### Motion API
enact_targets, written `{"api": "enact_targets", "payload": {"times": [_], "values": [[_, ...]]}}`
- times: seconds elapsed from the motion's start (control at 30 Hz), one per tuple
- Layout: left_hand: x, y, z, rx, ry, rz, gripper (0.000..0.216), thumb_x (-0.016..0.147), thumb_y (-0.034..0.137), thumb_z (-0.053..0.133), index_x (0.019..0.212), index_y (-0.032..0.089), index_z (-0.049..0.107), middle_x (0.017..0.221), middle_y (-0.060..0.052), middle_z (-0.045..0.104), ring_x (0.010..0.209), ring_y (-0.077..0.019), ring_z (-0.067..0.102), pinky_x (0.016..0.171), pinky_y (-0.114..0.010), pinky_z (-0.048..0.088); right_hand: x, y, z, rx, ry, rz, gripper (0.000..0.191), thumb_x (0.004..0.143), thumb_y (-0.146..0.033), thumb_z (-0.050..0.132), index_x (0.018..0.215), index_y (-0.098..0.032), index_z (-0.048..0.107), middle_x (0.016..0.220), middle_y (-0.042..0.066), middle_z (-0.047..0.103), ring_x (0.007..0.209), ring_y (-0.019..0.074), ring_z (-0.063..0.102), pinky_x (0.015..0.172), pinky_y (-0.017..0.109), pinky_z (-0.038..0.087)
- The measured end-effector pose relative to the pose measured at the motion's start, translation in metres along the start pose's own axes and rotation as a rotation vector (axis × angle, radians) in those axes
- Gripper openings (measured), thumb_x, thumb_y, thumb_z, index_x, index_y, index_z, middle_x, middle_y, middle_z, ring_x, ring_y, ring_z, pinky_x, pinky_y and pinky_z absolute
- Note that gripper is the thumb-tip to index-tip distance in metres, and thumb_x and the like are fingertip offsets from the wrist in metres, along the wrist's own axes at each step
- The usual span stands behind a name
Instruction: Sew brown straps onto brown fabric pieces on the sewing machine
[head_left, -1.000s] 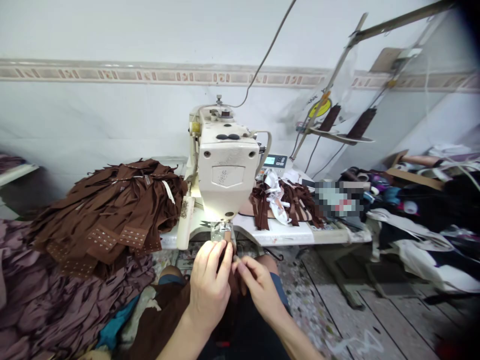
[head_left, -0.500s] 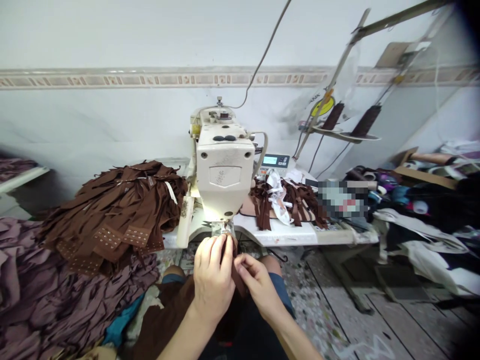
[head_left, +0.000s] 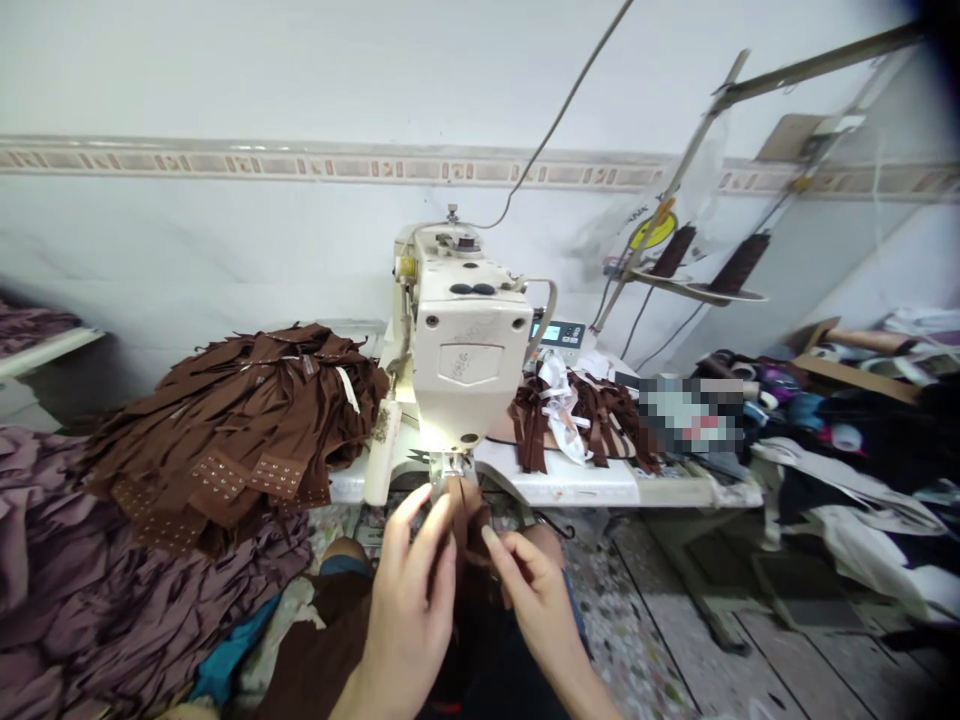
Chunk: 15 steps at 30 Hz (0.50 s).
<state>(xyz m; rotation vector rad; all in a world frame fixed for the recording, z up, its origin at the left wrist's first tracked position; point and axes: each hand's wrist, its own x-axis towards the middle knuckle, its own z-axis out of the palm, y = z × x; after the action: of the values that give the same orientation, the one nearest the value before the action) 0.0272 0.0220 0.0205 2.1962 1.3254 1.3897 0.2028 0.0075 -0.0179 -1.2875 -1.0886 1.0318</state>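
A strip of brown fabric [head_left: 463, 520] hangs from beneath the presser foot area of the white sewing machine [head_left: 471, 350] towards my lap. My left hand [head_left: 411, 590] is at its left edge, fingers stretched forward and apart, the index fingertip against the cloth. On the other side, my right hand [head_left: 534, 595] pinches a fold of the brown fabric between thumb and fingers. The needle and the cloth's far end are too small or hidden to make out. More brown cloth [head_left: 319, 650] lies over my lap.
Left of the machine is a heap of brown pieces with metal eyelets or hooks [head_left: 247, 410], above mauve cloth [head_left: 150, 610]. Brown straps [head_left: 600, 405] lie on the white table [head_left: 585, 488] at right, near a control panel [head_left: 559, 335]. Thread cones [head_left: 739, 265] stand behind.
My left fingers have spread and drawn back from the presser foot. My right hand has shifted slightly right and down with the cloth. More of the strip shows. The view has shifted slightly.
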Motion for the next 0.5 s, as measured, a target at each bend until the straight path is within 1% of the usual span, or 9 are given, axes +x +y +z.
{"api": "enact_targets", "payload": {"times": [0.07, 0.1, 0.17, 0.2, 0.27, 0.33, 0.43, 0.5], "values": [[0.000, -0.007, -0.005, -0.153, 0.030, -0.220, 0.036, 0.106, 0.031, 0.060, 0.141, 0.026, 0.063, 0.141, -0.013, 0.067, 0.130, -0.0274, 0.067, 0.104, -0.040, 0.060, -0.001, -0.007, 0.008, 0.012, -0.029, -0.011, 0.058, 0.092, -0.074, 0.070, 0.072, -0.020, 0.060, 0.065, -0.003, 0.053, 0.048, 0.0096, 0.043, 0.047, 0.025, 0.035], [0.002, -0.011, -0.007, -0.249, 0.019, -0.332, 0.033, 0.105, 0.038, 0.062, 0.135, 0.024, 0.066, 0.132, -0.013, 0.071, 0.123, -0.0271, 0.070, 0.099, -0.038, 0.061, -0.001, -0.008, 0.013, 0.035, -0.061, 0.007, 0.058, 0.091, -0.074, 0.071, 0.073, -0.021, 0.057, 0.065, -0.004, 0.051, 0.047, 0.0091, 0.043, 0.046, 0.024, 0.035], [0.007, -0.019, -0.008, -0.448, -0.066, -0.516, 0.035, 0.104, 0.049, 0.063, 0.122, 0.021, 0.070, 0.114, -0.009, 0.076, 0.108, -0.0250, 0.073, 0.089, -0.032, 0.061, -0.002, -0.007, 0.022, 0.101, -0.128, 0.059, 0.059, 0.088, -0.075, 0.074, 0.074, -0.022, 0.052, 0.067, -0.005, 0.051, 0.045, 0.0078, 0.044, 0.043, 0.022, 0.032], [0.010, -0.022, -0.009, -0.538, -0.120, -0.576, 0.037, 0.103, 0.053, 0.063, 0.115, 0.019, 0.073, 0.106, -0.008, 0.077, 0.102, -0.0238, 0.073, 0.086, -0.030, 0.059, -0.002, -0.006, 0.027, 0.136, -0.149, 0.080, 0.060, 0.086, -0.075, 0.076, 0.075, -0.023, 0.049, 0.068, -0.006, 0.052, 0.044, 0.0070, 0.043, 0.042, 0.022, 0.032], [0.017, -0.026, -0.008, -0.681, -0.207, -0.644, 0.041, 0.102, 0.056, 0.063, 0.102, 0.017, 0.075, 0.093, -0.005, 0.075, 0.091, -0.0215, 0.071, 0.080, -0.028, 0.056, -0.004, -0.004, 0.032, 0.196, -0.153, 0.106, 0.061, 0.083, -0.071, 0.081, 0.075, -0.023, 0.044, 0.073, -0.005, 0.059, 0.044, 0.0063, 0.043, 0.042, 0.021, 0.032], [0.021, -0.027, -0.006, -0.759, -0.247, -0.674, 0.040, 0.100, 0.055, 0.066, 0.091, 0.017, 0.075, 0.084, -0.003, 0.072, 0.082, -0.0188, 0.067, 0.075, -0.025, 0.053, -0.006, -0.006, 0.034, 0.214, -0.130, 0.112, 0.061, 0.080, -0.064, 0.088, 0.076, -0.024, 0.042, 0.082, -0.001, 0.068, 0.051, 0.0080, 0.049, 0.045, 0.020, 0.035], [0.022, -0.023, -0.001, -0.733, -0.225, -0.653, 0.037, 0.095, 0.052, 0.075, 0.082, 0.017, 0.073, 0.076, 0.000, 0.068, 0.075, -0.0151, 0.061, 0.071, -0.022, 0.049, -0.008, -0.012, 0.030, 0.167, -0.105, 0.078, 0.059, 0.077, -0.055, 0.093, 0.078, -0.024, 0.043, 0.094, 0.005, 0.075, 0.068, 0.0142, 0.062, 0.052, 0.022, 0.041], [0.018, -0.018, 0.002, -0.671, -0.181, -0.614, 0.038, 0.094, 0.051, 0.075, 0.079, 0.017, 0.072, 0.073, 0.001, 0.068, 0.071, -0.0144, 0.061, 0.068, -0.022, 0.049, -0.008, -0.017, 0.024, 0.125, -0.090, 0.038, 0.055, 0.078, -0.053, 0.093, 0.079, -0.023, 0.047, 0.095, 0.005, 0.075, 0.075, 0.0169, 0.065, 0.056, 0.023, 0.044]]}}
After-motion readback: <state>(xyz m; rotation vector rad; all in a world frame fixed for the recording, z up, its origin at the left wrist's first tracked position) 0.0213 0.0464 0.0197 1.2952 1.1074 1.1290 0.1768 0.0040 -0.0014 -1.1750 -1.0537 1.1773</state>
